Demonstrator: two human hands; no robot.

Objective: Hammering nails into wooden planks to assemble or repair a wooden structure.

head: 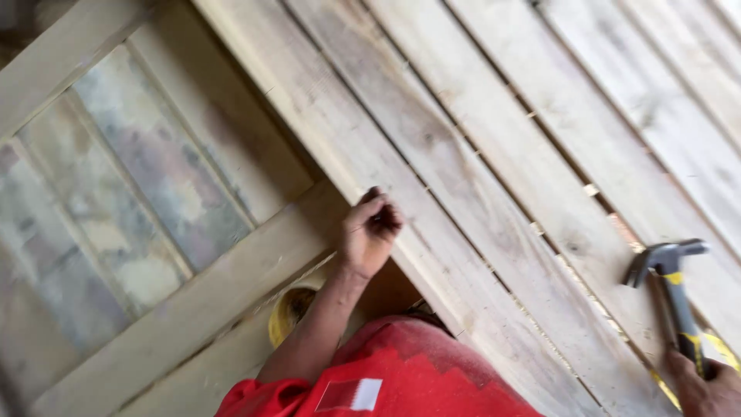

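Right hand (pixel 706 390): closed round the black-and-yellow handle of a claw hammer (pixel 670 287), its head raised over the plank surface (pixel 494 177) at lower right. Left hand (pixel 369 230): fingers curled shut against the edge of the nearest plank; whether it pinches anything cannot be told. Adjacent: framed wooden panel (pixel 131 185) to the left, red garment (pixel 394 371) and a yellow round object (pixel 289 309) below.

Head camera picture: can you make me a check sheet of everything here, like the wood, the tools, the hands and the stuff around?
Surface: pale wooden planks laid side by side, narrow gaps between them.
Job's things: claw hammer, black and yellow handle, head raised over the planks.
Clutter: yellow round object below the frame, partly hidden.
Hands: left hand curled at a plank edge; right hand grips the hammer handle.
Cables: nothing seen.
Surroundings: timber frame beam; blurred patchy ground; red garment.
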